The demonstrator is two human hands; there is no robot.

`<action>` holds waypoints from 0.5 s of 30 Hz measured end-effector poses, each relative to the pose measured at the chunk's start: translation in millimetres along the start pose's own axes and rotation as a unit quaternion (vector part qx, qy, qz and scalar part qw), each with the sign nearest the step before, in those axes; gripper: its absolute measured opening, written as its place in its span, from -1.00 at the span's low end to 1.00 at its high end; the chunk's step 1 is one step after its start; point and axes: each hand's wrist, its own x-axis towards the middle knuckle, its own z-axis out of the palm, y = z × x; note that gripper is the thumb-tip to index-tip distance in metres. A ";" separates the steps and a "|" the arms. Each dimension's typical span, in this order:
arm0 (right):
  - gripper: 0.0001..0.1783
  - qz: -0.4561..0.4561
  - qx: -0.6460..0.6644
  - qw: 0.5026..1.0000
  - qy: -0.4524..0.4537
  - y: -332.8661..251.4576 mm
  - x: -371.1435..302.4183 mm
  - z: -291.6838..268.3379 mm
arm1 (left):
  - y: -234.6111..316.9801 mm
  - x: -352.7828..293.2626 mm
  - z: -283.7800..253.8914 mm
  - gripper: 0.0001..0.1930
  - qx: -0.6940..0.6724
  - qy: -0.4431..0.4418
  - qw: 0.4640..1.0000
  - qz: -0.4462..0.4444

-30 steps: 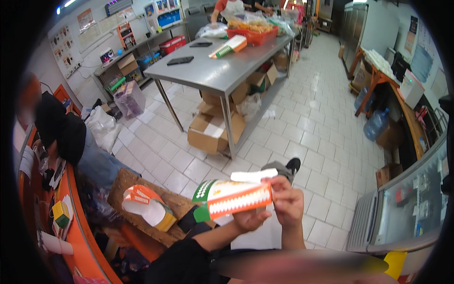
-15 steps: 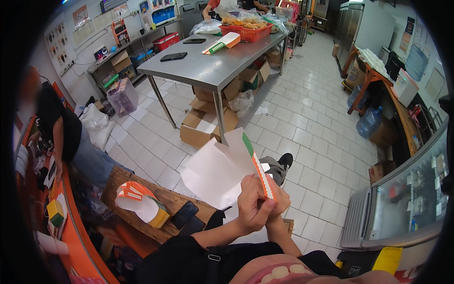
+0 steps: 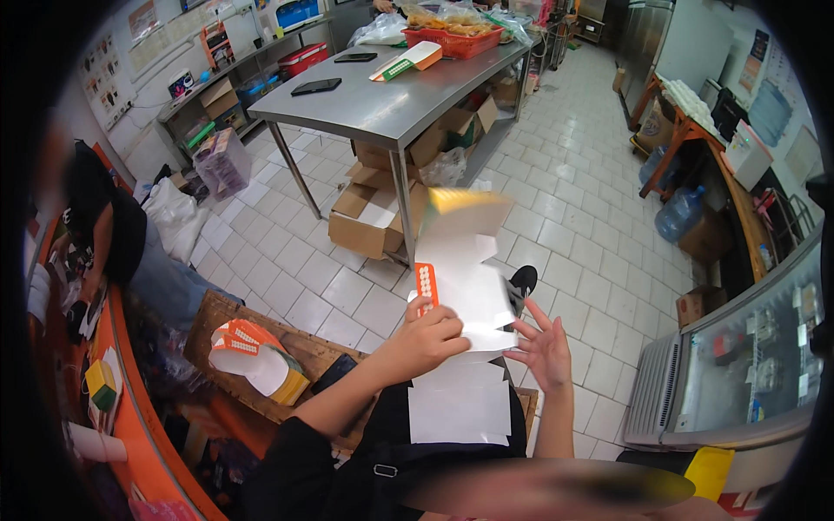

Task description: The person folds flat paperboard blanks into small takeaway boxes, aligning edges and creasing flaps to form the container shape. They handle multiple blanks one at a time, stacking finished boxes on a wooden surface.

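Observation:
A partly folded cardboard food box (image 3: 482, 300), white inside with orange and yellow outer parts, is held above my lap. My left hand (image 3: 423, 341) is closed on its near left side, beside an upright orange side flap. Beside the box's right edge, my right hand (image 3: 543, 349) is open with fingers spread; its fingertips are at the edge, and I cannot tell if they touch. A white card panel (image 3: 460, 406) lies over my lap below the box; whether it joins the box is unclear.
On the wooden bench (image 3: 208, 343) to my left lie nested cardboard boxes (image 3: 261, 360) and a dark phone (image 3: 334, 373). A steel table (image 3: 382, 108) stands ahead, with another folded box (image 3: 408, 62) and a red basket (image 3: 452, 43). A person (image 3: 113, 217) works at the orange counter (image 3: 143, 417).
My hands were together, pinching the box's orange edge. Now they are apart: the left stays on the box, the right has opened and moved right. The box has turned, its white inside facing me.

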 end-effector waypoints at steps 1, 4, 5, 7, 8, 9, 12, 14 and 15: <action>-0.32 0.034 -0.090 0.990 0.105 -5.3 -3.4 -5.6 | -6.7 -6.7 5.4 -0.89 0.003 -0.028 1.000 0.002; -0.33 -0.164 -0.095 0.943 0.273 -21.2 -9.2 -5.3 | -21.9 -21.8 28.3 -0.89 -0.017 -0.069 0.997 -0.006; -0.28 -0.228 0.048 0.949 0.210 -30.6 -11.7 -2.2 | -23.2 -26.2 37.3 -0.88 -0.028 -0.090 0.995 -0.024; -0.22 -0.287 0.202 0.935 -0.048 -47.4 -8.5 9.7 | -22.6 -34.2 53.5 -0.88 -0.049 -0.072 0.996 -0.031; -0.18 -0.300 0.291 0.896 -0.146 -55.8 -1.8 17.2 | -23.5 -35.9 59.1 -0.87 -0.041 -0.077 0.996 -0.036; -0.17 -0.288 0.300 0.891 -0.185 -62.4 4.6 25.7 | -22.8 -38.0 62.5 -0.85 -0.073 -0.091 0.992 -0.047; -0.15 -0.286 0.328 0.870 -0.233 -68.3 19.3 48.7 | -18.1 -37.2 65.8 -0.82 -0.076 -0.077 0.993 -0.040; -0.21 -0.276 0.302 0.888 -0.212 -65.3 25.3 50.9 | -12.2 -37.4 66.0 -0.82 -0.057 -0.092 0.991 -0.082; -0.26 -0.288 0.250 0.904 -0.192 -61.8 27.2 48.8 | -8.4 -38.0 65.2 -0.82 -0.045 -0.091 0.988 -0.119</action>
